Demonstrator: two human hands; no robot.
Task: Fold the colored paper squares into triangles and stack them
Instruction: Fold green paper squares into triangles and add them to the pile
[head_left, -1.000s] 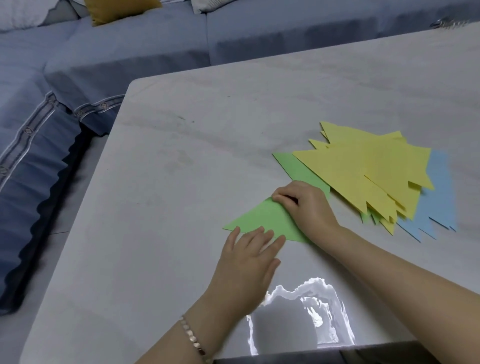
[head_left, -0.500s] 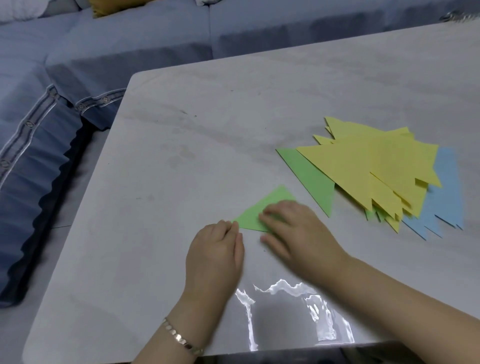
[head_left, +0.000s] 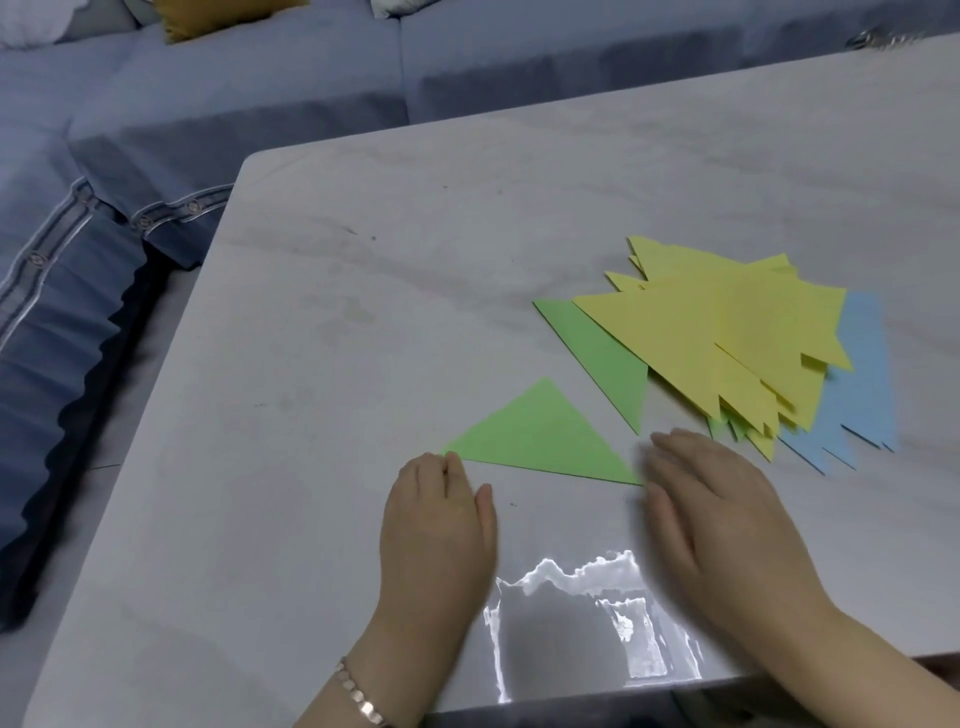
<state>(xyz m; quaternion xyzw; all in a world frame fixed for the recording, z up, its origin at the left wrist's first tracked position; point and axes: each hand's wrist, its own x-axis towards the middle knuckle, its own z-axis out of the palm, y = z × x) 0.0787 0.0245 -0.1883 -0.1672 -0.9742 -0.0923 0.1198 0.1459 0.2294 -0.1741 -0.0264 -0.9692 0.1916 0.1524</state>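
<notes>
green triangle (head_left: 540, 441) lies flat on the grey surface (head_left: 415, 270), near the pile of yellow triangles (head_left: 727, 332) that sits on a green piece (head_left: 602, 353) and blue paper (head_left: 862, 374). the left hand (head_left: 436, 525) is at its left corner, fingers bent down onto the tip, thumb out to the side; whether they grip it i cannot tell. the right hand (head_left: 722, 514), blurred, lies flat with fingers stretched out by the right corner.

matt green paper triangle (head_left: 540, 436), glossy marble-look table (head_left: 415, 291) — blue cloth sofa (head_left: 208, 93)
</notes>
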